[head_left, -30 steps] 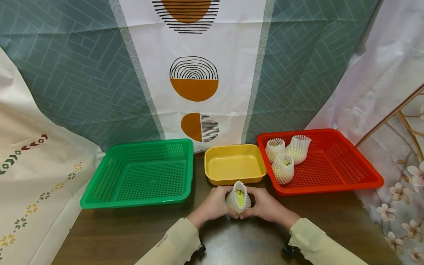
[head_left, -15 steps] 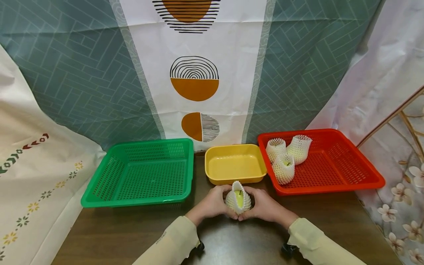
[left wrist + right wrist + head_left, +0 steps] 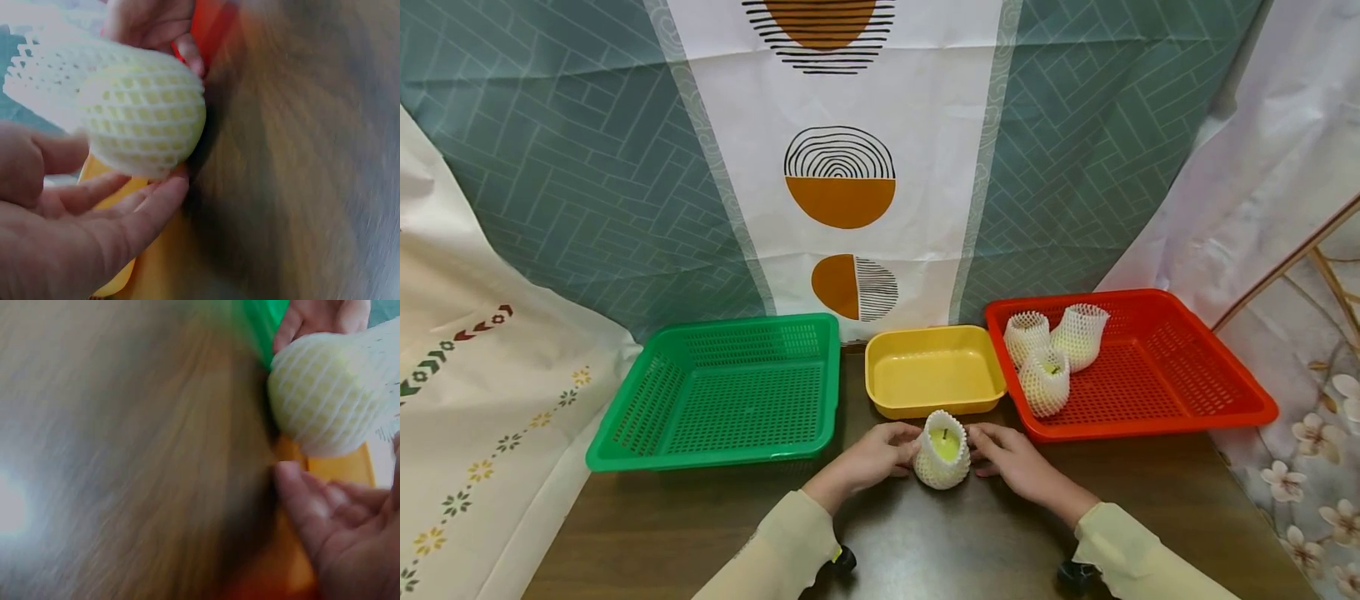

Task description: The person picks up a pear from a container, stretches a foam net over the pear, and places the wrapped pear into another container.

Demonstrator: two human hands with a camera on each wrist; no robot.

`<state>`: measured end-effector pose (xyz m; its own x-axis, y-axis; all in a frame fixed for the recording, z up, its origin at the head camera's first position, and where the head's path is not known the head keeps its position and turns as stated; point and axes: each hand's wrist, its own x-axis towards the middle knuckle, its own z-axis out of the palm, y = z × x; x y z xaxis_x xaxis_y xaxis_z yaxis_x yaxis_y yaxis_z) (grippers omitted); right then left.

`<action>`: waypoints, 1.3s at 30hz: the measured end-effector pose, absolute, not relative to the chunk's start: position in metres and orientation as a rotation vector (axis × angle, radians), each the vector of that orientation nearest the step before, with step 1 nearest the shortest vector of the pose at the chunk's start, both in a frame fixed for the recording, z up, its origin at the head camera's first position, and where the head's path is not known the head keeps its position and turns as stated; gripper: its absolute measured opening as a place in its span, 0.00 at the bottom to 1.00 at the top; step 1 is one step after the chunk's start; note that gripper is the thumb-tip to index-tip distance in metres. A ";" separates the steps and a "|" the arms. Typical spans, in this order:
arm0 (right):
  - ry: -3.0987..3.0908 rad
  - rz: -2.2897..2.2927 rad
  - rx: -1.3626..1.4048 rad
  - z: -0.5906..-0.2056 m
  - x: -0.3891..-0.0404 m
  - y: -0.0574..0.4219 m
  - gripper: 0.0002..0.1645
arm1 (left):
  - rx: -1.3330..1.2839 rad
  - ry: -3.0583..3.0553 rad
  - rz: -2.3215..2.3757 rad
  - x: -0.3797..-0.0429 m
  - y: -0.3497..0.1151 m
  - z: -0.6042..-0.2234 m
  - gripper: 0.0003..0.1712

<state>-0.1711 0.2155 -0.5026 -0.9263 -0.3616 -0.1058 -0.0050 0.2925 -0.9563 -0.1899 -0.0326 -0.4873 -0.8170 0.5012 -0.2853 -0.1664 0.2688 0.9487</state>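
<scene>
A yellow-green, apple-like fruit (image 3: pixel 945 444) with a dark stem sits upright in a white foam net sleeve (image 3: pixel 940 475) on the table between the hands. The left hand (image 3: pixel 868 461) lies close against the sleeve's left side, fingers loosely bent; in the left wrist view its fingertips reach the underside of the netted fruit (image 3: pixel 153 119), though whether they touch is hard to tell. On the other side, the right hand (image 3: pixel 1018 468) is relaxed, with fingertips near the sleeve. A gap shows between its fingers (image 3: pixel 300 500) and the fruit in the right wrist view.
A yellow tray (image 3: pixel 936 407) stands just behind the fruit. To its right, a red basket (image 3: pixel 1150 425) holds three fruits in foam nets (image 3: pixel 1045 387). A green basket (image 3: pixel 715 461) stands left. Printed cloth (image 3: pixel 880 108) hangs behind the brown wooden table (image 3: pixel 700 517).
Both hands were wrapped round the netted fruit with thumbs meeting in front; they have now loosened and drawn apart sideways. The fruit's sleeve opening has turned a little and shows more of the top.
</scene>
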 end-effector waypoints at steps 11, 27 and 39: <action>2.041 -1.658 -0.127 -0.496 -0.172 0.202 0.19 | 0.059 2.085 1.722 -0.186 -0.024 -0.494 0.14; 2.329 -1.702 -0.084 -0.510 -0.173 0.198 0.12 | 0.078 2.495 1.573 -0.187 -0.020 -0.502 0.03; 2.408 -1.575 -0.144 -0.506 -0.172 0.204 0.14 | 0.158 2.664 1.343 -0.189 -0.027 -0.503 0.04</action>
